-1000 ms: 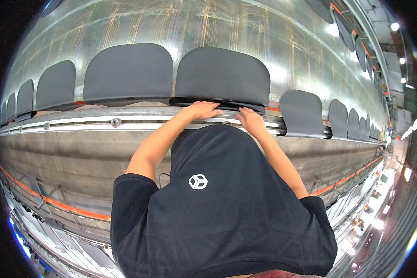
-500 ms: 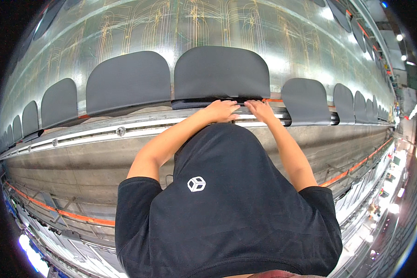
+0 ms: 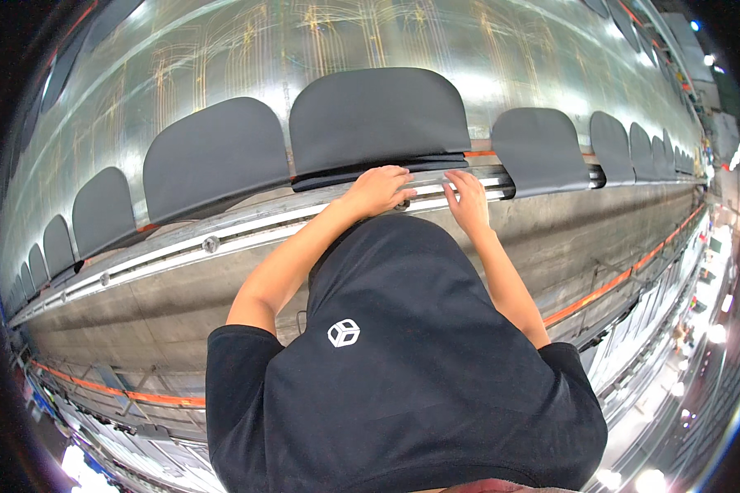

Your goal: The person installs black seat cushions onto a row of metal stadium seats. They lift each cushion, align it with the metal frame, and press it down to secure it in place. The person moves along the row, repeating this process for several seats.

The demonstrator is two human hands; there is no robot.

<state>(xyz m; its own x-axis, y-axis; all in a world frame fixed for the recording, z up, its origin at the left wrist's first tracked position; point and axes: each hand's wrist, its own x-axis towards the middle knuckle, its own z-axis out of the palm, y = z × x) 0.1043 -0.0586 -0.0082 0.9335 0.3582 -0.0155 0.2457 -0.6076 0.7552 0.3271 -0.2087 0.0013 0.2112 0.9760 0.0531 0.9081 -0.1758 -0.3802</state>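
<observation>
Your left hand point(image 3: 380, 191), loosely open, sits beside the smooth dark-grey rounded panel point(image 3: 378, 115), perhaps steadying its edge — contact unclear; your right hand point(image 3: 469, 205), half-open, over the silvery metal rail point(image 3: 427, 190) — both look empty.

We can't see the palm of the L hand point(image 3: 376, 192) & can't tell if its tips touch the ctr panel point(image 3: 378, 115). Below the ctr panel, the blk shirt point(image 3: 419, 353) hides part of the rail point(image 3: 158, 262) & runs off the btm edge. Far L & R of the ctr panel, the end panels point(image 3: 659, 156) get too small to count. Above it, the metal sheet point(image 3: 247, 49) is cut off up top.
</observation>
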